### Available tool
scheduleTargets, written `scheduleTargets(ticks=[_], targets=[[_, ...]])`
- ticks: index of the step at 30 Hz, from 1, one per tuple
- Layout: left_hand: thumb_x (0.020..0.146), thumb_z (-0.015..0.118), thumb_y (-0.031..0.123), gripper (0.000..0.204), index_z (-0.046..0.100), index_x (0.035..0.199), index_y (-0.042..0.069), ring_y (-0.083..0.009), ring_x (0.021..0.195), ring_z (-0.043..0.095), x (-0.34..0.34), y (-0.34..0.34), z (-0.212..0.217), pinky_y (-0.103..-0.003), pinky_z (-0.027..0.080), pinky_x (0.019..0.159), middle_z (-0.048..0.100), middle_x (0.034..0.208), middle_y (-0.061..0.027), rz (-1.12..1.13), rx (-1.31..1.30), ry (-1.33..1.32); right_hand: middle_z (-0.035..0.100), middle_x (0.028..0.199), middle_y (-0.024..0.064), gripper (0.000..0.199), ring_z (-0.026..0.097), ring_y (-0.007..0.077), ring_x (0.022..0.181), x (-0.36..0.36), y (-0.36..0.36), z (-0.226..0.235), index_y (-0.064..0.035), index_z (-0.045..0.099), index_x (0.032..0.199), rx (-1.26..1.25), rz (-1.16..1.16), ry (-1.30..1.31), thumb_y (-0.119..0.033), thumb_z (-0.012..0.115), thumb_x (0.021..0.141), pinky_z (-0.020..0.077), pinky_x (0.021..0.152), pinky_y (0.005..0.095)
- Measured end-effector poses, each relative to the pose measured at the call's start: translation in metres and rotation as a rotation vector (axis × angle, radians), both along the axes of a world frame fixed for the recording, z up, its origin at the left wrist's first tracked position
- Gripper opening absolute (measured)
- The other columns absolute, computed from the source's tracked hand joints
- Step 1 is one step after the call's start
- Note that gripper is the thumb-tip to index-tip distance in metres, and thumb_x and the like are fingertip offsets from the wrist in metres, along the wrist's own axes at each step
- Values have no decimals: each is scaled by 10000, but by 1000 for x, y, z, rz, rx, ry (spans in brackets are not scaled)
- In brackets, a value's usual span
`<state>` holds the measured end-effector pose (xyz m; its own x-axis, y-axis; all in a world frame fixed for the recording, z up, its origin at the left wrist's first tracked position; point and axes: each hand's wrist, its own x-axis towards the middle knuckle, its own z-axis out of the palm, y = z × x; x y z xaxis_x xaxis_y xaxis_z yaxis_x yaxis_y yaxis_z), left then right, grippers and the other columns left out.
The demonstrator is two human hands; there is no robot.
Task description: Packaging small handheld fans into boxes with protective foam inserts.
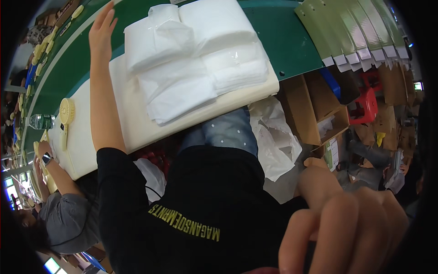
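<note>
My left hand point(102, 34) is open, its fingers stretched out past the left edge of the stacks of thin white plastic bags point(182, 86). Nothing shows in it. Those stacks lie in several bundles on a cream-coloured board point(132, 123) before me. Close to the camera at the lower right, my right hand point(351, 223) is raised with bent, closed fingers. Its fingertips run off the lower edge, so I cannot make out what it holds, if anything. A pale yellow handheld fan point(67, 112) lies on the board, left of my left forearm.
Beyond the board runs a green work surface point(287, 39), with overlapping green cartons point(353, 32) at the right. A clear bottle point(42, 121) lies at left, near a co-worker's arm point(61, 176). Right of my legs are crumpled white plastic point(273, 141), a cardboard box point(299, 105) and red stools point(365, 107).
</note>
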<state>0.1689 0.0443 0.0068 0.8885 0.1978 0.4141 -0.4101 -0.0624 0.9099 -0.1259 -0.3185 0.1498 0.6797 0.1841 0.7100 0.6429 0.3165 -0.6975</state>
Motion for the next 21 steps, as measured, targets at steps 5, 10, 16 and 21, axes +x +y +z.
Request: scheduleTargets(ticks=[5,10,16,21], targets=[[909,568,207,327,596,1204,71,-150,1123,530,-88,93,-49,-249,386,958,600,1198,-54,477,417,137,546,1087,-5,174,427,292,1048,10,18,-9,-206,580,1004,10,40,37,-309,588,863,371,827,443],[910,557,202,297,612,1185,105,-156,1108,537,-128,118,-63,-258,387,955,608,1184,-65,455,408,315,550,1080,-6,162,432,288,1036,34,41,-16,-202,580,992,-4,61,68,-299,589,862,376,817,433],[901,556,194,257,634,1135,124,-211,1191,496,-126,97,-65,-297,373,1001,563,1259,-77,360,686,258,554,1072,-7,147,437,282,1022,31,51,-15,-197,580,978,-31,112,78,-286,590,861,381,805,422],[910,540,188,269,625,1154,116,-228,1276,421,-125,89,-63,-312,311,1062,508,1329,-76,255,733,238,557,1065,-8,135,442,278,1009,40,74,-11,-193,580,966,-85,104,61,-275,592,860,386,794,413]])
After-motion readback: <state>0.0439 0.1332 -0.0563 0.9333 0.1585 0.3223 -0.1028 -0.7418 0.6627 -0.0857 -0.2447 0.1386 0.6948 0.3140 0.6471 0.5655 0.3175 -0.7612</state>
